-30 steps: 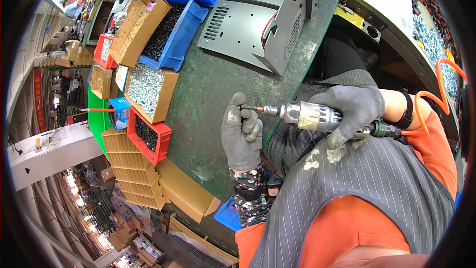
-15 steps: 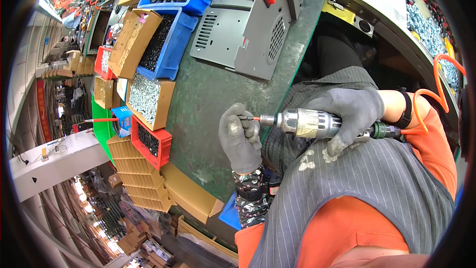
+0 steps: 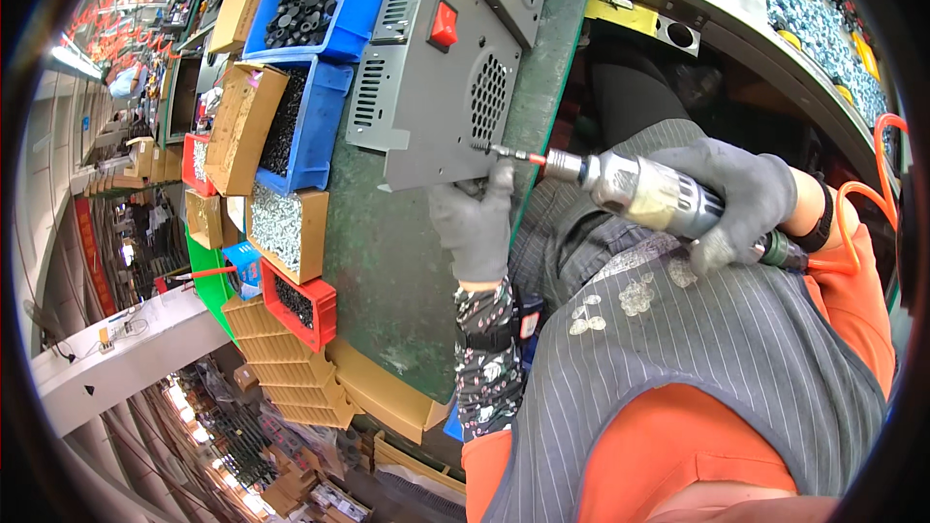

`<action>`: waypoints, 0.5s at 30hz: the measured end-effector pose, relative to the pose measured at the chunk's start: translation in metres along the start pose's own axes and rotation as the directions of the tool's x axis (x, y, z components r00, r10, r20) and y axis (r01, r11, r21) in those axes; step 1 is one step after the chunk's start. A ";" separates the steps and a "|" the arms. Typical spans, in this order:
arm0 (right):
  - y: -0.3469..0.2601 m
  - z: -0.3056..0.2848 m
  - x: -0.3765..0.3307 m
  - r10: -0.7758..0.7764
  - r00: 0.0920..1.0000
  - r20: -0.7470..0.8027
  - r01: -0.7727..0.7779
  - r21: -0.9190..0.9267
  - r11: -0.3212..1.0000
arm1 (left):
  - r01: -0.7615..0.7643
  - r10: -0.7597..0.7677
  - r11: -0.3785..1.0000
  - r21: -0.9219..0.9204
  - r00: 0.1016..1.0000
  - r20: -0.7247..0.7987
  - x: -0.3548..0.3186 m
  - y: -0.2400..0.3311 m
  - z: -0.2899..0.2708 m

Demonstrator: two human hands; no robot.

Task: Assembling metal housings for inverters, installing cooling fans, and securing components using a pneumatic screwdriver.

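My right hand (image 3: 741,194), in a grey glove, is wrapped round a power screwdriver (image 3: 649,192) with an orange coiled hose at its back end. The bit points left, and a small dark screw (image 3: 480,145) appears at its tip, against or very near the face of a grey metal housing (image 3: 441,126). Below that spot my gloved left hand (image 3: 473,223) grips the housing's near edge, thumb raised beside the bit; some fingers are hidden by the metal. The housing carries a red rocker switch (image 3: 444,24) and a round hole grille.
Along the left of the green bench (image 3: 378,300) stand blue bins (image 3: 334,107) of black parts, a cardboard box of silvery screws (image 3: 279,223) and a red bin (image 3: 329,305). Cardboard trays (image 3: 281,358) lie nearer. The hose (image 3: 852,194) loops at the right.
My left hand has gone from the bit tip to the housing's edge. The screwdriver's tip has moved up and left to the housing, which has turned and come nearer.
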State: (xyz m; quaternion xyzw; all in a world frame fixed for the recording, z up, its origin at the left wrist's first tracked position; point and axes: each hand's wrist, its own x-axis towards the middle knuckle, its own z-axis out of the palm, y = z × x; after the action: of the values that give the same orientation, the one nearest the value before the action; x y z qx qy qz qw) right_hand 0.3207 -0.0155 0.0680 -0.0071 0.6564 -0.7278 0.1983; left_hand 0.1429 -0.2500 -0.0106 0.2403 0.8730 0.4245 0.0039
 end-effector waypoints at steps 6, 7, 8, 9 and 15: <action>0.012 -0.002 0.004 0.001 0.998 -0.056 -0.005 -0.066 0.998 | -0.065 0.066 0.983 0.173 0.998 0.002 0.006 -0.002 0.005; 0.013 -0.002 0.006 -0.012 0.999 -0.052 0.010 -0.048 0.999 | -0.058 0.054 0.973 0.221 0.998 0.025 0.006 -0.002 0.003; 0.014 -0.002 0.008 -0.037 0.998 -0.053 0.034 -0.053 0.998 | -0.078 0.070 0.965 0.250 0.997 0.041 0.007 -0.003 0.002; 0.015 -0.002 0.010 -0.043 0.998 -0.054 0.039 -0.076 0.996 | -0.103 0.092 0.955 0.279 0.994 0.052 0.008 -0.004 0.000; 0.015 -0.007 0.017 0.007 1.000 -0.015 -0.009 -0.103 0.995 | -0.098 0.064 0.961 0.260 0.989 0.134 0.014 -0.005 -0.005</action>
State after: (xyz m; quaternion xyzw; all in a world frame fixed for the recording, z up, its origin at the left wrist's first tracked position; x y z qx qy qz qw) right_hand 0.3073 -0.0149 0.0487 -0.0094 0.6945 -0.6923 0.1958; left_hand 0.1273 -0.2502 -0.0081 0.3001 0.9095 0.2876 0.0086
